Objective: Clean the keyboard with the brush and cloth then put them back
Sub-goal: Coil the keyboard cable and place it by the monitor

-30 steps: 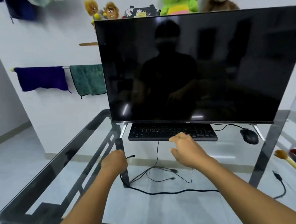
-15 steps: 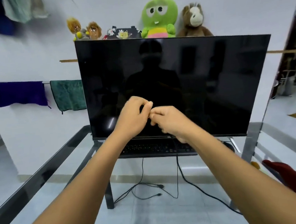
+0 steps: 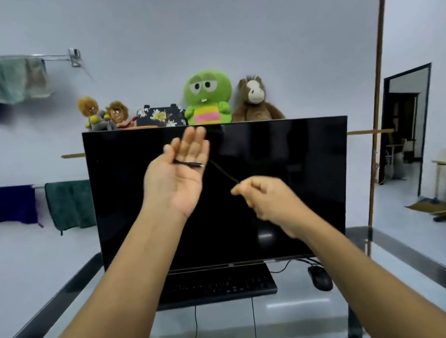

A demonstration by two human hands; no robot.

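Note:
The black keyboard point(image 3: 217, 288) lies on the glass table point(image 3: 298, 314) under the dark monitor point(image 3: 292, 167). Both my hands are raised in front of the screen. My left hand point(image 3: 176, 181) is palm up with flattened fingers, and the plug end point(image 3: 190, 163) of a thin black cable point(image 3: 223, 173) lies across them. My right hand point(image 3: 268, 200) pinches the same cable a short way along, to the lower right. A dark green cloth point(image 3: 70, 205) hangs on a wall rail at the left. No brush is in view.
A black mouse point(image 3: 320, 278) sits right of the keyboard. A blue cloth point(image 3: 4, 204) hangs beside the green one, and more towels point(image 3: 14, 77) hang on a higher rail. Plush toys point(image 3: 208, 99) line a shelf behind the monitor. Cables trail under the table.
My hands rose from the keyboard to screen height with a cable. They were together half a second ago and have now drawn apart. My view has tilted upward.

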